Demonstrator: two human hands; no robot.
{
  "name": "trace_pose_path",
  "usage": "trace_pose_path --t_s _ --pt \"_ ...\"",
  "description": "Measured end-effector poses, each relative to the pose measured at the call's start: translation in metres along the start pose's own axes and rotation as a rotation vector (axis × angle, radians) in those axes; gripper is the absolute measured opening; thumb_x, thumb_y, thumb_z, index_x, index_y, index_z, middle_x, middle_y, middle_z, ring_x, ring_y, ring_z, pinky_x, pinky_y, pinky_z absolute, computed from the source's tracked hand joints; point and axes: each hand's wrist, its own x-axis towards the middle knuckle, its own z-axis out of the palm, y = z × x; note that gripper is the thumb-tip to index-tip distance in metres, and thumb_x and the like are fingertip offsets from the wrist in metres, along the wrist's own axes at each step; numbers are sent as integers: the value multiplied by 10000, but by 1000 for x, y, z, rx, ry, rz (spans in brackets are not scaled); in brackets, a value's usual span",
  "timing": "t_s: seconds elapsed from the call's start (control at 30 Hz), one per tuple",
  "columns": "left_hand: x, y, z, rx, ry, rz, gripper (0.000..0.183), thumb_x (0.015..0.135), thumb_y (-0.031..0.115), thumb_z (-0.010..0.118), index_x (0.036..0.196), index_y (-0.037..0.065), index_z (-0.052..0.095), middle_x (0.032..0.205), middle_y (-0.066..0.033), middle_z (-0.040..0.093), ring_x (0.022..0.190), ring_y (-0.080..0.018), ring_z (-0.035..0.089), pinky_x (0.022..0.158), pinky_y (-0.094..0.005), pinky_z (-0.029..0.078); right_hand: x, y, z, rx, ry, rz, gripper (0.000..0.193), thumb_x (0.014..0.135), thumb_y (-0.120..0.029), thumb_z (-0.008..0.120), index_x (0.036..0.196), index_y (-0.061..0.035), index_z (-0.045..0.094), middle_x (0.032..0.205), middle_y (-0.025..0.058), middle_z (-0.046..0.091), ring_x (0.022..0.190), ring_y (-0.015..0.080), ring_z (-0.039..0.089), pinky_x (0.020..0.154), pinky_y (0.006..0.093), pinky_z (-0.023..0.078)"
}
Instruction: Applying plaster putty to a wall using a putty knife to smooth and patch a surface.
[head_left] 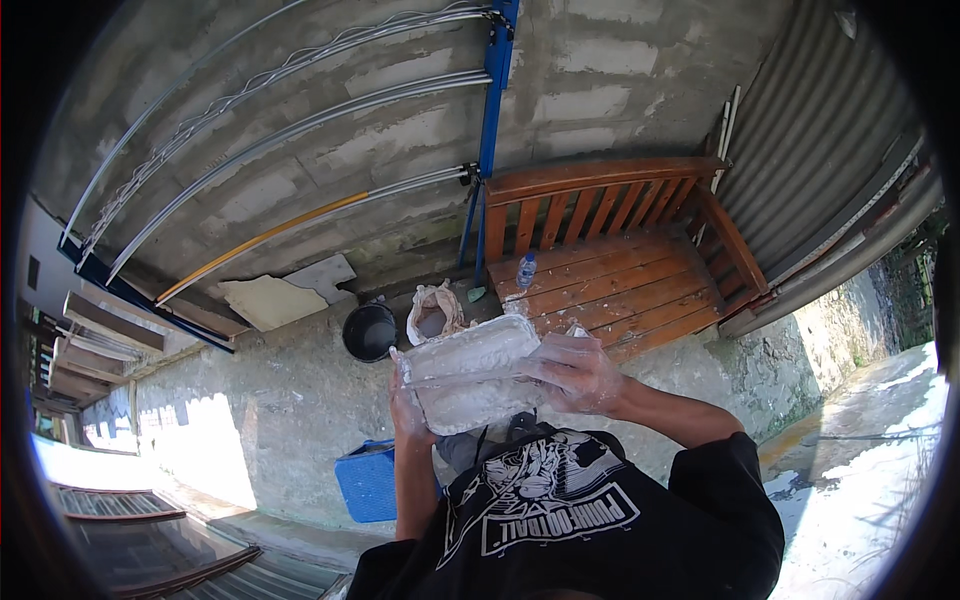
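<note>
One rectangular tray (pixel 470 352), coated in white paste, is held up in front of the person's black shirt (pixel 650 520), above the concrete floor (pixel 280 420). The left hand (pixel 407 408) is curled around its left end, gripping it. The right hand (pixel 574 376), smeared white, is at the opposite end with its fingers drawn together; whether they clasp the tray or the thin strip (pixel 465 378) crossing its middle, one cannot tell.

Just past the tray stand an open sack (pixel 440 294) and, to the left of it, a black bucket (pixel 350 345). A blue box (pixel 366 488) sits beside the left forearm. Near the sack, a wooden bench (pixel 635 272) speckled with white carries an upright clear bottle (pixel 526 270). Broken boards (pixel 280 302) lie at the foot of a grey block wall (pixel 600 60). In front of that wall, long rods (pixel 330 95) run to a blue post (pixel 490 120), and a corrugated sheet (pixel 800 150) rises behind the bench's right end.
</note>
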Motion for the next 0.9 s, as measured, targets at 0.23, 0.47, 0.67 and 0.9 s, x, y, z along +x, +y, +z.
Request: trace_pose_path --t_s 0.23,0.47,0.67,0.9 --pt "-2 1 -1 36 -32 -19 574 952 488 372 1183 -24 488 1106 -202 588 926 -307 632 778 -435 549 -4 2 1 41 16 71 424 598 6 707 1010 -57 633 856 77 592 733 232 619 593 321 504" --pt "-2 -4 -11 -1 13 -10 573 954 487 366 1188 -23 486 1111 -193 589 957 -305 621 807 -424 539 4 -2 -2 175 4 153 334 641 -16 707 965 -50 632 790 90 614 699 255 615 600 331 500" --pt "-5 1 -5 -7 4 -16 574 959 481 355 1198 -26 478 1122 -191 585 967 -293 619 811 -415 532 -1 3 7 85 -52 79 340 642 -36 719 970 -60 631 807 82 601 713 251 610 613 354 503" --pt "-4 -2 -5 46 20 -12 526 975 438 346 1193 -21 482 1110 -183 591 947 -279 626 812 -402 536 -1 10 6 46 -76 29 424 594 2 694 1004 -78 622 850 78 569 781 238 604 645 351 515"
